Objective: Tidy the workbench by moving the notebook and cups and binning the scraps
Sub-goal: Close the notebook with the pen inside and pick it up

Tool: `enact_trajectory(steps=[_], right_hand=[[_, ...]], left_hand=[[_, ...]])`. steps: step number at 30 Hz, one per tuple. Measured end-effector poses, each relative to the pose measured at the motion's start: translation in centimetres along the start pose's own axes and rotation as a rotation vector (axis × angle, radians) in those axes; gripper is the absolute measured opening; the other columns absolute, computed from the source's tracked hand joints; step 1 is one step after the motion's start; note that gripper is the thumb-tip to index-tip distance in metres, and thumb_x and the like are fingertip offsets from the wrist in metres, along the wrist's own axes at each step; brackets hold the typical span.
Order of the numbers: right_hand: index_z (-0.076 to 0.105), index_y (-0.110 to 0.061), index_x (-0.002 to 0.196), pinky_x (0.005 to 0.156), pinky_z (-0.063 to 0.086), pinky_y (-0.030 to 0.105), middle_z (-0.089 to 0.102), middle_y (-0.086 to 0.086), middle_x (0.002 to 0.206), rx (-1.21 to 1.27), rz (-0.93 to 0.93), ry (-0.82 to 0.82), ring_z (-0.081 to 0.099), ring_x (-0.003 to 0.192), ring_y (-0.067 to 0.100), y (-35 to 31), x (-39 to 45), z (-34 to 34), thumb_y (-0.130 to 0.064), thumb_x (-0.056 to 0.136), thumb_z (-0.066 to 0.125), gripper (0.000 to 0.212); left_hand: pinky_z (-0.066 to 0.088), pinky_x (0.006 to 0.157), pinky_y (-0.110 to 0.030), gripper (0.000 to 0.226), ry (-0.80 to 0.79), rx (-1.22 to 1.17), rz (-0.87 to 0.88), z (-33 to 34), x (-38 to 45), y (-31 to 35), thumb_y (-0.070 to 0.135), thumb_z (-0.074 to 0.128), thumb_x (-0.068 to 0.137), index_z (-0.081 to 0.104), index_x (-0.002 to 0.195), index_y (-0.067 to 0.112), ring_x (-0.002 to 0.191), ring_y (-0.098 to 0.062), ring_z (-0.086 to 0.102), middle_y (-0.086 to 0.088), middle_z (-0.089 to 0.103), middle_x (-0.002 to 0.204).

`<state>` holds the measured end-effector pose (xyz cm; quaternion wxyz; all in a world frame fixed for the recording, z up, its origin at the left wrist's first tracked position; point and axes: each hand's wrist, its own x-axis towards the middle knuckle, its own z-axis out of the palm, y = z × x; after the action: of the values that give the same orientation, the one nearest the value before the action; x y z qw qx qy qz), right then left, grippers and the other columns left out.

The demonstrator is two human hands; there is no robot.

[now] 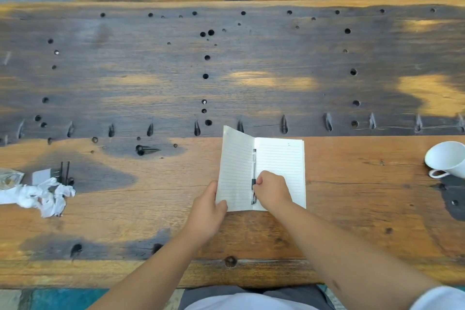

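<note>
The notebook (264, 171) lies open on the wooden counter (352, 209), near the front edge and a bit right of the middle. Its pages are white with thin lines across them. The left page is lifted and curls up, while the right page lies flat. One pen (254, 173) rests in the fold between the two pages. It is clear with a black tip and a black grip. The left hand (207, 211) holds the bottom left corner of the notebook, with its fingers pinched on the edge of the lifted page. The right hand (273, 190) sits on the right page, and its fingers are curled tight around the lower part of the pen. One white cup (446, 158) lies tipped on its side at the far right of the counter, well apart from the notebook. One heap of crumpled white paper (40, 195) lies at the far left. Just behind the paper sits one small white block (41, 175), and beside it, at the picture's edge, is one clear wrapper (8, 177). The counter is brown with dark stains and many small round holes.
</note>
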<state>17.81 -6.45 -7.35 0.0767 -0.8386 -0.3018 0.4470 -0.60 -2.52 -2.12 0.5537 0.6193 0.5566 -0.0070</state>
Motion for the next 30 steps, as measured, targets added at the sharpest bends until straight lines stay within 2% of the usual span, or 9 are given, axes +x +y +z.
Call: enact_trajectory(steps=[3, 8, 12, 16, 19, 21, 24, 27, 30], right_hand=[[0.056, -0.017, 0.074, 0.058, 0.047, 0.027, 0.067, 0.006, 0.083, 0.078, 0.014, 0.004, 0.066, 0.075, 0.023, -0.1, 0.1, 0.3, -0.009, 0.082, 0.053, 0.012], [0.061, -0.017, 0.079, 0.057, 0.043, 0.023, 0.067, 0.001, 0.080, 0.166, -0.061, 0.005, 0.064, 0.077, 0.021, 0.1, 0.4, 0.6, -0.018, 0.088, 0.062, 0.008], [0.065, -0.021, 0.086, 0.066, 0.034, 0.027, 0.065, -0.005, 0.084, 0.347, -0.010, 0.230, 0.057, 0.080, 0.017, 2.1, -0.1, -1.1, -0.022, 0.095, 0.054, 0.015], [0.062, -0.025, 0.089, 0.072, 0.040, 0.032, 0.067, -0.004, 0.087, 0.688, 0.153, 0.503, 0.061, 0.087, 0.022, 5.6, -1.0, -3.7, -0.031, 0.099, 0.046, 0.020], [0.065, -0.020, 0.107, 0.080, 0.043, 0.032, 0.069, -0.003, 0.099, 0.679, 0.186, 0.374, 0.061, 0.098, 0.021, 7.3, -0.8, -4.5, -0.034, 0.097, 0.052, 0.022], [0.063, -0.016, 0.118, 0.081, 0.043, 0.030, 0.069, 0.002, 0.106, 0.466, 0.168, 0.272, 0.061, 0.098, 0.021, 7.8, -0.6, -4.4, -0.032, 0.094, 0.058, 0.029], [0.063, -0.015, 0.115, 0.081, 0.045, 0.030, 0.065, 0.007, 0.110, 0.274, 0.100, 0.249, 0.059, 0.100, 0.025, 7.6, -0.4, -4.1, -0.023, 0.088, 0.063, 0.028], [0.058, -0.017, 0.114, 0.085, 0.050, 0.036, 0.063, 0.008, 0.112, 0.263, 0.103, 0.212, 0.059, 0.104, 0.026, 7.3, -0.4, -4.1, -0.018, 0.086, 0.065, 0.029], [0.055, -0.021, 0.106, 0.068, 0.047, 0.031, 0.064, 0.006, 0.109, 0.244, 0.096, 0.161, 0.060, 0.099, 0.024, 7.2, -0.6, -4.1, -0.020, 0.085, 0.066, 0.024]], left_hand=[[0.054, 0.071, -0.015, 0.061, -0.034, -0.017, 0.061, -0.2, -0.8, 0.8, 0.007, 0.048, 0.093, 0.043, 0.128, 0.056, 0.090, 0.009, 0.062, 0.036, 0.064, 0.103], [0.054, 0.076, -0.018, 0.059, -0.108, 0.007, 0.163, 0.1, -1.0, 2.0, 0.019, 0.053, 0.094, 0.038, 0.135, 0.060, 0.096, 0.004, 0.063, 0.036, 0.062, 0.116], [0.031, 0.106, -0.023, 0.064, -0.292, 0.132, 0.206, 1.5, -0.1, 2.5, 0.060, 0.049, 0.088, 0.032, 0.147, 0.044, 0.134, 0.004, 0.035, 0.026, 0.038, 0.148], [0.031, 0.108, -0.030, 0.057, -0.316, 0.107, 0.016, 4.4, 2.6, 2.9, 0.045, 0.054, 0.094, 0.042, 0.145, 0.023, 0.138, -0.018, 0.037, 0.006, 0.041, 0.145], [0.036, 0.112, -0.040, 0.061, -0.212, 0.110, -0.090, 6.1, 4.2, 3.2, 0.033, 0.060, 0.092, 0.038, 0.146, 0.014, 0.134, -0.025, 0.044, -0.005, 0.043, 0.147], [0.047, 0.102, -0.044, 0.051, -0.126, -0.034, -0.143, 6.8, 5.0, 3.6, 0.024, 0.064, 0.090, 0.044, 0.135, 0.013, 0.119, -0.024, 0.057, -0.007, 0.057, 0.136], [0.050, 0.089, -0.036, 0.045, -0.035, -0.107, -0.257, 7.2, 6.1, 4.1, 0.020, 0.065, 0.089, 0.047, 0.129, 0.012, 0.104, -0.023, 0.063, -0.002, 0.064, 0.119], [0.052, 0.095, -0.043, 0.034, -0.104, -0.224, -0.330, 7.0, 6.7, 4.0, 0.014, 0.061, 0.092, 0.057, 0.126, 0.009, 0.105, -0.025, 0.066, -0.006, 0.067, 0.123], [0.053, 0.094, -0.052, 0.030, -0.133, -0.346, -0.347, 6.8, 6.1, 3.8, 0.010, 0.058, 0.095, 0.059, 0.125, 0.010, 0.105, -0.031, 0.068, -0.010, 0.068, 0.122]])
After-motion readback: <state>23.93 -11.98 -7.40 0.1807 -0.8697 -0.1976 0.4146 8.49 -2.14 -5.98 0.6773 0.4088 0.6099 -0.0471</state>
